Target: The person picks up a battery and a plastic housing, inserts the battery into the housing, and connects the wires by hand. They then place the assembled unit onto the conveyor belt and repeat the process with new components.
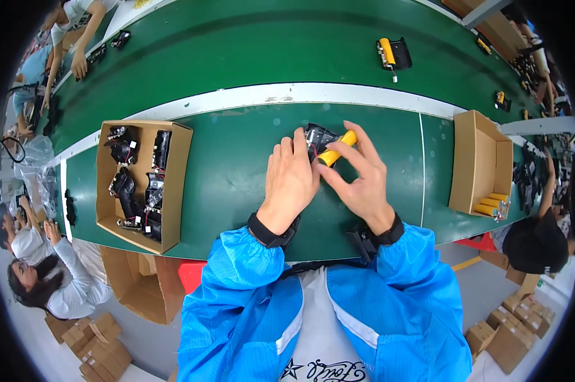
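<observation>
The right hand (362, 178) is pinching a yellow cylinder (337, 149) with its thumb and fingers; the left hand (291, 184) is grasping a black housing (320, 135) by its near left side, and the cylinder is slanting against that housing, a thin red wire showing beside the fingertips; whether it is sitting fully in place, I cannot tell from here. Both hands are working over the green bench (236, 159); taking them as the middle of a dial, with twelve on the far side, an open cardboard box (176, 191) is standing at nine o'clock, holding black parts (123, 148); a second carton (473, 143) is standing at three, with yellow cells (489, 205) lying in its near end; beyond the white strip (287, 93), another assembly (388, 54) is lying at one o'clock; at eight, a person in white (80, 280) is sitting, and at ten a co-worker's hand (78, 65) is hanging over the bench.
</observation>
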The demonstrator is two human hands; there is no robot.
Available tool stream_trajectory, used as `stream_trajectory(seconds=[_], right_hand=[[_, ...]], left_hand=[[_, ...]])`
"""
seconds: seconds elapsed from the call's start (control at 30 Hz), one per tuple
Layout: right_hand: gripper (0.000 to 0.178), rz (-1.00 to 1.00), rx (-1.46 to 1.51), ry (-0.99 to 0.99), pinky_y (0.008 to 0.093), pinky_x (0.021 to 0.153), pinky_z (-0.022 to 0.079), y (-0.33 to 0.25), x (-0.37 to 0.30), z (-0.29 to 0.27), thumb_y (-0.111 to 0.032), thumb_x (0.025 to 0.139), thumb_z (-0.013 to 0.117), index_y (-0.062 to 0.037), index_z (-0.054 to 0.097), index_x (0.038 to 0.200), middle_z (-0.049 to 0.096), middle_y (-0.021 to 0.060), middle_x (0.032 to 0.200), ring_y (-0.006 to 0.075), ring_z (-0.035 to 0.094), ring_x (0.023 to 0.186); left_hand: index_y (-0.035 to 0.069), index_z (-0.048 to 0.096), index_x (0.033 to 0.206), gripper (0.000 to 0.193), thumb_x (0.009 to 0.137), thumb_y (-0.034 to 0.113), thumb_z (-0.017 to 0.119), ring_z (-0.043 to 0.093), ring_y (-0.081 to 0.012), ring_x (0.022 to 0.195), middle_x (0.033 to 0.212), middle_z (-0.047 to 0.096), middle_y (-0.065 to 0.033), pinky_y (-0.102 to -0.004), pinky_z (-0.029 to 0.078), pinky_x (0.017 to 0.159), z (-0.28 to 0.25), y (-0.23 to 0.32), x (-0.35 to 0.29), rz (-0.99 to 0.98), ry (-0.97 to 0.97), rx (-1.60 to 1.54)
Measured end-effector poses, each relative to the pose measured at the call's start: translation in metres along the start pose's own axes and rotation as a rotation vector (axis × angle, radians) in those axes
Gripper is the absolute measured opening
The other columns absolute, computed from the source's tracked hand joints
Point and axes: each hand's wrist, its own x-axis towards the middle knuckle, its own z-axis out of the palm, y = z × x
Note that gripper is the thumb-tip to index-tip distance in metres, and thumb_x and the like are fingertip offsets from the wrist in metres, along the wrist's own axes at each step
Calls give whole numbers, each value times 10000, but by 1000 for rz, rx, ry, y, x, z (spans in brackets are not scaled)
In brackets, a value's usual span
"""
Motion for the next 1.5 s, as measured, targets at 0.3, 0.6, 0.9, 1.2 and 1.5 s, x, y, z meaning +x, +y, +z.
stream_trajectory(seconds=[0.3,0.6,0.9,1.2,1.5], right_hand=[[397,-8,-140,-154,406,888,542,-9,1,14,-43,714,809,-35,713,1099,426,262,1433,394,628,1096],[404,30,-198,-140,392,893,546,-15,8,11,-16,704,795,-38,696,1095,455,263,1412,404,617,1096],[431,-130,-139,-57,432,902,530,-3,9,14,-24,727,790,-24,654,1137,474,255,1374,432,599,1091],[479,-45,-185,-192,457,934,505,-22,15,16,-3,753,755,-25,595,1204,452,266,1383,473,554,1142],[638,-83,-253,-184,451,999,470,-7,18,24,-35,753,763,36,461,1310,462,275,1395,456,508,1235]], left_hand=[[22,462,1387,629,800,-15,685,602,-364,937,1123,538,-184,-432,528,794,-29,-17,-20,33,-112,-301],[74,593,1243,464,800,-59,631,652,-356,918,1218,520,-155,-436,569,730,-37,-20,-21,161,-82,-219],[25,602,1198,419,787,-58,590,639,-342,965,1215,554,-149,-426,565,781,-44,-18,-9,281,-107,-20],[21,625,1210,368,846,-25,654,677,-268,810,1106,627,-144,-374,560,685,-48,-35,-8,234,-12,-359],[-19,675,1076,446,725,227,798,667,-256,753,892,682,-166,-336,517,647,-26,-39,34,-148,-253,-486]])
